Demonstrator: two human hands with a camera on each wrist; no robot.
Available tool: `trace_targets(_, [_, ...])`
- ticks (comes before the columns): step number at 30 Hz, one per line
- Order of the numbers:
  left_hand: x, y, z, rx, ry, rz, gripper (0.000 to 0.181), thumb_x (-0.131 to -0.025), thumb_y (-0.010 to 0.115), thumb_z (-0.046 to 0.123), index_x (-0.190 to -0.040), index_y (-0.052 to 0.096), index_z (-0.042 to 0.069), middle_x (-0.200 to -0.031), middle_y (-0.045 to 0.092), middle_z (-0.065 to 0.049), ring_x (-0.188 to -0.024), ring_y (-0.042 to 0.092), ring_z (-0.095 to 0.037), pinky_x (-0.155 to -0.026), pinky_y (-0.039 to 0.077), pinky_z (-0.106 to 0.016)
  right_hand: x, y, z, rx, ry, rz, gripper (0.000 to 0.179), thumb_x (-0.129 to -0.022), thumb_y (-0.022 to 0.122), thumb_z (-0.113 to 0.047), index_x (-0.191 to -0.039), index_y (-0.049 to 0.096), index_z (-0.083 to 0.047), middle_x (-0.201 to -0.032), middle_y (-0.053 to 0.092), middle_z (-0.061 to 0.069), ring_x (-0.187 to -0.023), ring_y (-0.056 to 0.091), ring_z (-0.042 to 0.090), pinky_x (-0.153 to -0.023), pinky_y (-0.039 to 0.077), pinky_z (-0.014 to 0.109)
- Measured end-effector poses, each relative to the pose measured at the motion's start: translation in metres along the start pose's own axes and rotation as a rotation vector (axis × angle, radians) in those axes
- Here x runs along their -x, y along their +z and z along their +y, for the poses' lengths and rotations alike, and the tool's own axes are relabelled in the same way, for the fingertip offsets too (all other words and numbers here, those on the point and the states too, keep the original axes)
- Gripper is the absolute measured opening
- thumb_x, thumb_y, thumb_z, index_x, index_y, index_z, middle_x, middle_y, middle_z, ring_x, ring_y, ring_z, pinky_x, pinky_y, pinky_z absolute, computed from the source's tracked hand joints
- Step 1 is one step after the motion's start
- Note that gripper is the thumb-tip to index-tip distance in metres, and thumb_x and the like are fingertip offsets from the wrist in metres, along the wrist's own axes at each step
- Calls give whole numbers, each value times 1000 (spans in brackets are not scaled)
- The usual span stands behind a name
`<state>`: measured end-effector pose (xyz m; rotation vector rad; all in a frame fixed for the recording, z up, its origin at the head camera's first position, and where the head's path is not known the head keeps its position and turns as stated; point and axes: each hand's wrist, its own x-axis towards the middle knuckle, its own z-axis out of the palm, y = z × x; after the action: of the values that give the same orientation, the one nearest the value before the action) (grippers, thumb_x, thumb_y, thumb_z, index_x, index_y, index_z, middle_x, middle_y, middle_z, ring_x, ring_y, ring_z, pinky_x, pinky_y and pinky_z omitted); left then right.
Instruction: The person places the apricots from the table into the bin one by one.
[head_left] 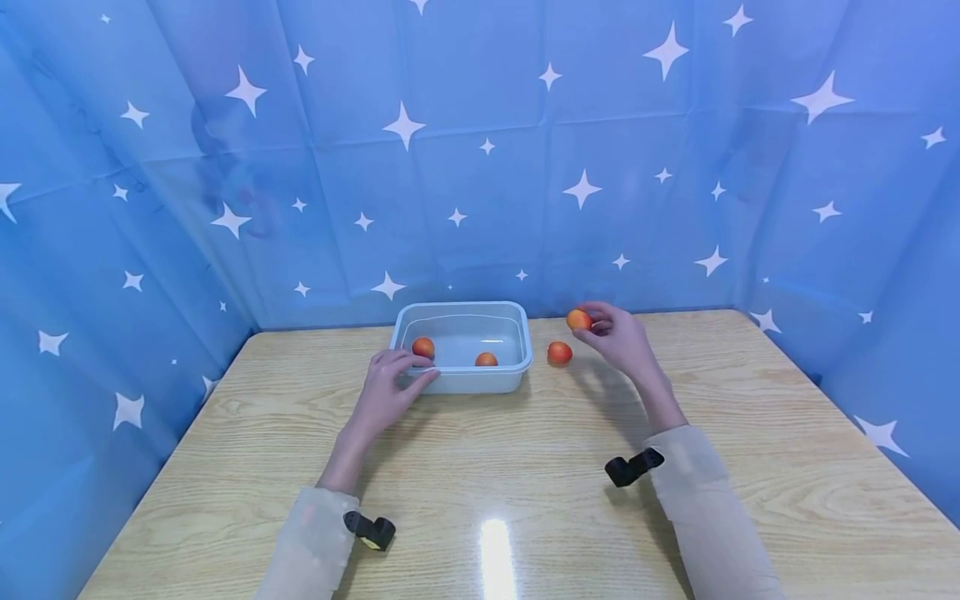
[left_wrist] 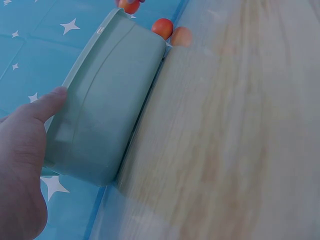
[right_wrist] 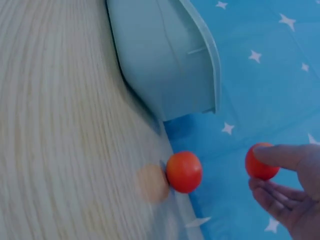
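My left hand (head_left: 387, 389) is at the near left corner of a pale blue plastic box (head_left: 480, 382), its fingers over the rim and the thumb outside. In the left wrist view, the thumb (left_wrist: 52, 102) lies against the box's rim. Inside the box are two orange-red tomatoes, one at the left (head_left: 423, 347) and one nearer the right (head_left: 486, 359). To the right of the box, my right hand (head_left: 618, 339) pinches another tomato (right_wrist: 262, 161) between thumb and fingers, raised above the table. Just below it, a red tomato (head_left: 559, 353) rests on the table.
The wood-grain table (head_left: 480, 467) ends at the back against a blue curtain (head_left: 480, 200) with white stars, which also runs along both sides. The box stands near the table's back edge. A small black device (head_left: 633, 467) is strapped at each wrist.
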<state>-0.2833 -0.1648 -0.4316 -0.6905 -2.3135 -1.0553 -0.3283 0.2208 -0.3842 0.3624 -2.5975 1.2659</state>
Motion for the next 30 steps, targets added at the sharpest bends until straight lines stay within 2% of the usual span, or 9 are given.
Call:
trace_targets(14, [0,1,-2,5,12,3,16,-88,81,19,-100,77,9,-95,71,-2,-101,61,-26,-110,30,-51,-2,13,-34,-16,-49,-10,43,-90,77,-12,-131,63,-4,-115,68,21,-100,67,32,-87,55,45])
trace_targets(30, [0,1,-3,9,19,8,15,-88,81,19,-99,77,10,-94,72,-1,-100,62,-25,-110,30,-51,-3,39,-54,-51,-75,-74,41,-91,76,-12,-130,64,-6,-114,68,17,-98,67,30,-88,56,43])
